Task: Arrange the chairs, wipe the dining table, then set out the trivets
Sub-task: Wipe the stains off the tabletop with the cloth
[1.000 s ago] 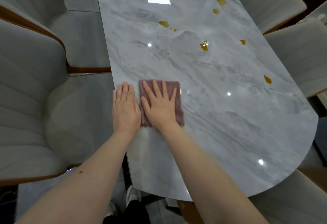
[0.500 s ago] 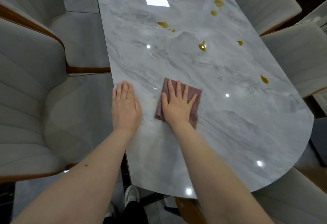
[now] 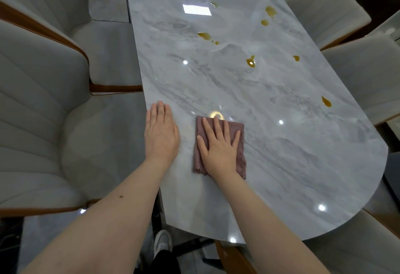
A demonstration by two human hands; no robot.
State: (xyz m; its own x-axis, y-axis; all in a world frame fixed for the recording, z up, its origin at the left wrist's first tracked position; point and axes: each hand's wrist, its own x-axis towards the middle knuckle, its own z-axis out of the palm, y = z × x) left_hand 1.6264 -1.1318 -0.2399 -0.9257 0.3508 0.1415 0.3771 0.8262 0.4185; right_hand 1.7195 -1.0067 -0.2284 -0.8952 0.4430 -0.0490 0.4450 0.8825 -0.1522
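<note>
A long grey marble dining table [image 3: 292, 165] with a rounded near end fills the middle of the view. On it lies a folded mauve cloth [image 3: 239, 161], and my right hand [image 3: 218, 146] presses flat on the cloth with fingers spread. My left hand [image 3: 161, 133] rests flat on the bare tabletop near the left edge, just left of the cloth. Several amber spill spots dot the table farther out, such as one [image 3: 250, 62] in the middle and one [image 3: 326, 102] near the right edge. No trivets are in view.
Cream upholstered chairs with wood trim stand along the left side [image 3: 39, 122] and the right side [image 3: 372, 78]. Another chair [image 3: 324, 11] is at the far right. My shoe [image 3: 163, 242] shows under the table's near end.
My right hand slid the cloth rightward across the table, then slightly back, over a faint smear. My left hand stayed flat at the left edge.
</note>
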